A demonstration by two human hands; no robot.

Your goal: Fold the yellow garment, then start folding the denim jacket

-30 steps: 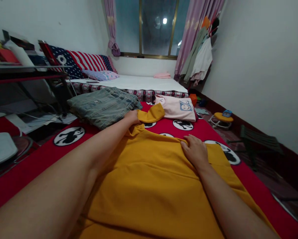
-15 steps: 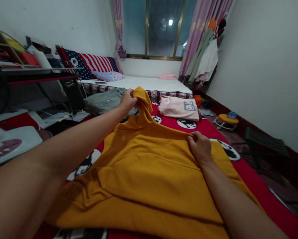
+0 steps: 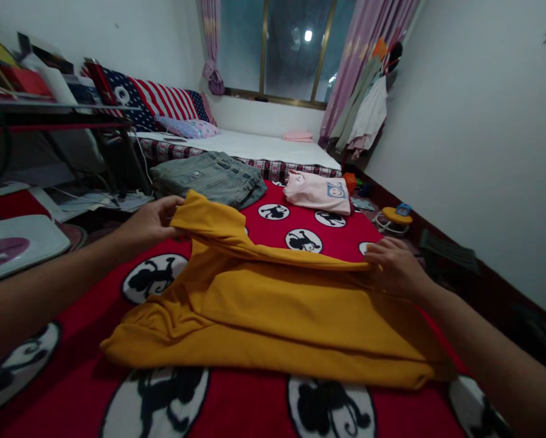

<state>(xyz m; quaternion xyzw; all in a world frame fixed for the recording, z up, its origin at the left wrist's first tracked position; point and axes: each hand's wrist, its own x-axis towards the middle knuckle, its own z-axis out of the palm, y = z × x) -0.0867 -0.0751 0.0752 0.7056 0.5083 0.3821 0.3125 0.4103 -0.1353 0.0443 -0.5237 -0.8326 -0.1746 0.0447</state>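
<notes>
A mustard-yellow long-sleeved top [image 3: 291, 310] lies partly folded on a red blanket [image 3: 250, 401] printed with dark figures in white circles. My left hand [image 3: 152, 225] pinches the end of its sleeve, lifted at the far left of the garment. At the right, my right hand [image 3: 394, 264] grips the far edge of the cloth, its fingertips closed on the fabric. Between the hands that edge is stretched and raised a little. Which side of the top faces up I cannot tell.
Behind the top lie folded denim clothing [image 3: 209, 176] and a folded pink shirt [image 3: 318, 191]. A cluttered desk [image 3: 58, 109] stands left. A white-covered bed [image 3: 250, 146] is at the back, and a yellow stool [image 3: 396, 215] stands right.
My left hand has brought the sleeve end left and toward me. My right hand has shifted right with the edge, and the cloth's near side lies farther from me, baring more blanket.
</notes>
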